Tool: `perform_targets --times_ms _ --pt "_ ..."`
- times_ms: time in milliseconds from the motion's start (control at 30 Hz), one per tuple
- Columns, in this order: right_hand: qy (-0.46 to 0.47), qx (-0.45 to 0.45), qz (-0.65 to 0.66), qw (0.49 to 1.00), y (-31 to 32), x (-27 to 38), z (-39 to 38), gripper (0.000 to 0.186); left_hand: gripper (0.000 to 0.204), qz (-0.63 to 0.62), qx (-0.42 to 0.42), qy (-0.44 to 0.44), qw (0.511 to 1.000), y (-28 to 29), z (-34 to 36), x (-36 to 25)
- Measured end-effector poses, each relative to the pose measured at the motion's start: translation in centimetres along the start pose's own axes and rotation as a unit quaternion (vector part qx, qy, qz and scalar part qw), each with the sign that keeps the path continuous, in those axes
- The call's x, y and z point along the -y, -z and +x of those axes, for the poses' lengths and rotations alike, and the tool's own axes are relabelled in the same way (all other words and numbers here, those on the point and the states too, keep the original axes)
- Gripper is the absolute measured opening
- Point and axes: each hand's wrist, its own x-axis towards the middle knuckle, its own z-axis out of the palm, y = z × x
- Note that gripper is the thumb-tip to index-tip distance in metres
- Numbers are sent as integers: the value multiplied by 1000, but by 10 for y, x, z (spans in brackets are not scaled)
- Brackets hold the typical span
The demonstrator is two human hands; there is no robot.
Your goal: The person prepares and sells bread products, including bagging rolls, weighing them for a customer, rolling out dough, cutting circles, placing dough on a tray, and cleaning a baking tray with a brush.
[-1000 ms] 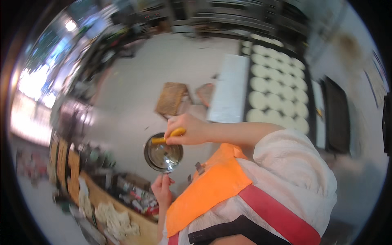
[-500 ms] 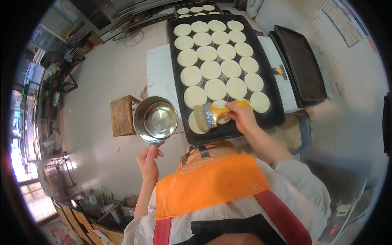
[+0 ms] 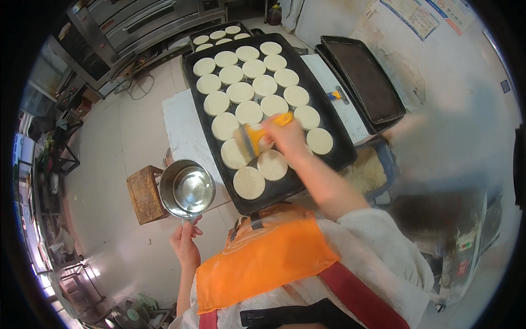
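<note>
My right hand (image 3: pixel 285 138) grips the yellow handle of a wide pastry brush (image 3: pixel 253 139). Its bristles, smeared by motion, are over a dough round (image 3: pixel 234 154) on the left side of a black baking tray (image 3: pixel 293 185). Rows of flat, pale dough rounds cover that tray; my hand and the brush hide some of them. My left hand (image 3: pixel 187 243) is closed round the handle of a shiny metal saucepan (image 3: pixel 187 189), held to the left of the tray's near corner. The pan's inside gleams, and how much liquid is in it I cannot tell.
A second tray of rounds (image 3: pixel 221 36) stands beyond. Dark trays (image 3: pixel 368 82) lean at the right wall, beside a yellow-and-blue scraper (image 3: pixel 338 95) on the white table (image 3: pixel 181 122). Below are a wooden stool (image 3: pixel 146 195) and a blue bin (image 3: pixel 386 164); ovens (image 3: pixel 148 22) stand at the back.
The view has shifted and turned. My right hand has moved the brush from the near-left corner round to a round farther up the left side. My left hand still holds the saucepan.
</note>
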Motion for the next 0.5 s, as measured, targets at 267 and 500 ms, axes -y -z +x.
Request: perform_targets --times_ms 267,500 --pt "100 -71 -575 809 76 54 75 16 39 -42 -68 -24 997 -3 -4 -6" --pt "12 112 -10 994 -53 3 81 20 39 -51 -85 -56 993 -38 12 -32"
